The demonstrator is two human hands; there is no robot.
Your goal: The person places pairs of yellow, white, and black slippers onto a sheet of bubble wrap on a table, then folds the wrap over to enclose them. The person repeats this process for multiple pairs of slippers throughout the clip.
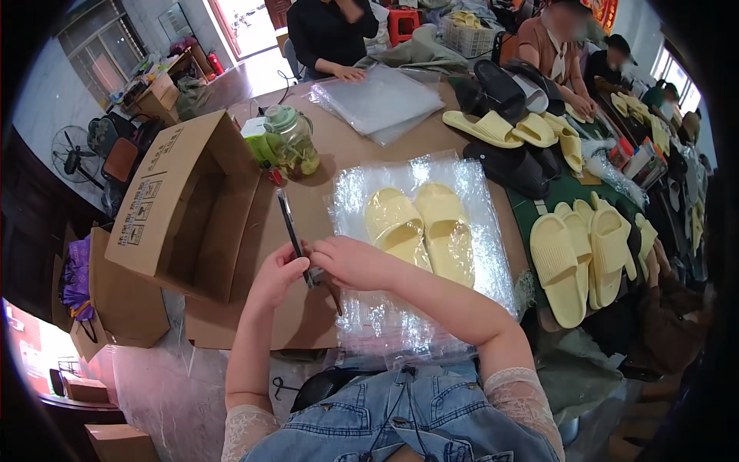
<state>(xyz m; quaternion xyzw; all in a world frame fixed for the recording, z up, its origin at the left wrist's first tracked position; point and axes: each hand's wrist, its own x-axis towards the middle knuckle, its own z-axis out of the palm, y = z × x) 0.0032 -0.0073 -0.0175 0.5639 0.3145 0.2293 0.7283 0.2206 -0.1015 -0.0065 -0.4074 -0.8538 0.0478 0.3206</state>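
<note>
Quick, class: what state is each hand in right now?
Left hand: closed, holding a slim black object.
Right hand: partly curled; whether it holds anything cannot be told.

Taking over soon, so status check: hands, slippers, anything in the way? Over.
Left hand pinching slim black object; right hand beside its lower end, grip unclear. Yellow slippers on or inside clear plastic, can't tell which. Right forearm partly covers them.

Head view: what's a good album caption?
Left hand holding a thin black object, right hand close by, yellow slippers alongside.
</note>
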